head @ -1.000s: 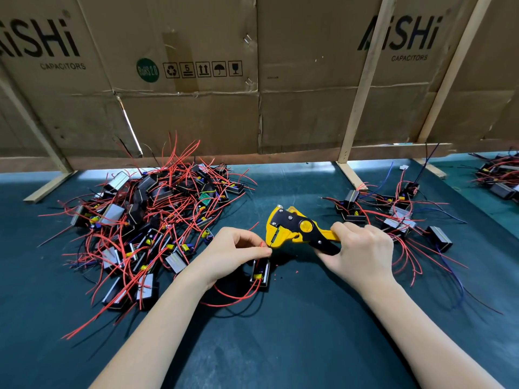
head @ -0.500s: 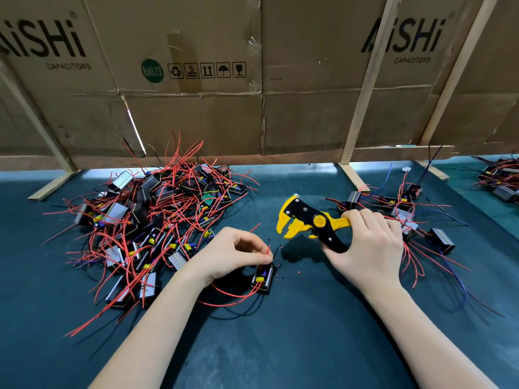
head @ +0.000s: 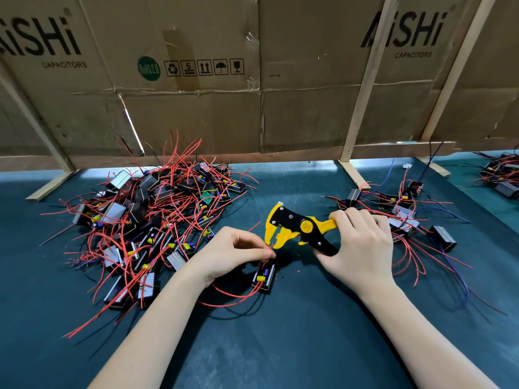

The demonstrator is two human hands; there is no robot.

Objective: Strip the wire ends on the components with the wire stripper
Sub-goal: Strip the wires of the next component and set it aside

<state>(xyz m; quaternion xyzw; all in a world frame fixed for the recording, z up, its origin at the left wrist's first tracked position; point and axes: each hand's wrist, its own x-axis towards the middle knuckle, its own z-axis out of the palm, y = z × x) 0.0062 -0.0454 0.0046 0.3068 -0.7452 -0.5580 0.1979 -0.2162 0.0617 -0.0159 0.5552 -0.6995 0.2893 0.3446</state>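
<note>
My right hand (head: 362, 248) grips the handles of a yellow and black wire stripper (head: 292, 227), whose jaws point down and left and stand apart. My left hand (head: 230, 254) pinches the end of a red wire (head: 233, 294) right at those jaws. That wire loops back to a small black component (head: 264, 276) with yellow parts, lying on the dark green mat just below my left fingers. A black wire trails from the same component.
A big heap of components with red wires (head: 146, 217) lies to the left. A smaller group (head: 404, 214) lies right of my right hand, and another pile (head: 502, 175) sits far right. A cardboard wall on wooden struts (head: 359, 108) closes the back.
The stripper swung away to the right and opened, then came back left and down, so its jaws now sit at the wire end in my left fingers. My left hand stayed in place.
</note>
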